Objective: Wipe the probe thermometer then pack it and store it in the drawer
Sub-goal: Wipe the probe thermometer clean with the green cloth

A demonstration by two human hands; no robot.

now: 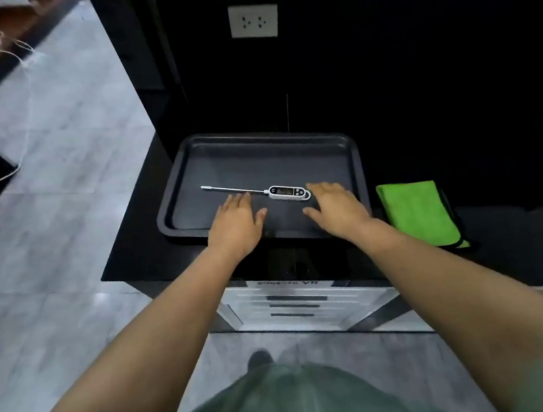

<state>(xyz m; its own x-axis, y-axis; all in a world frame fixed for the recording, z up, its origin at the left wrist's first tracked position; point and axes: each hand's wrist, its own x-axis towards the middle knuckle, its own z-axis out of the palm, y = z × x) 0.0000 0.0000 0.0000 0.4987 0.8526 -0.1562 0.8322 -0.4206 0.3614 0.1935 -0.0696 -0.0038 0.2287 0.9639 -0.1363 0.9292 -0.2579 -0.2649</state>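
Probe thermometer [287, 192]: lying flat in the dark tray [331, 142] on the black counter [139, 258], probe pointing left. Left hand [236, 222] and right hand [338, 209]: hovering palm-down, fingers spread, gripping nothing, possibly touching the tray. Green cloth [418, 214]: lying folded just right of the tray. Drawer unit [297, 306]: sitting below, apparently closed.

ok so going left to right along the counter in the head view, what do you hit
tray's left rim → left hand → thermometer's display head → right hand → green cloth
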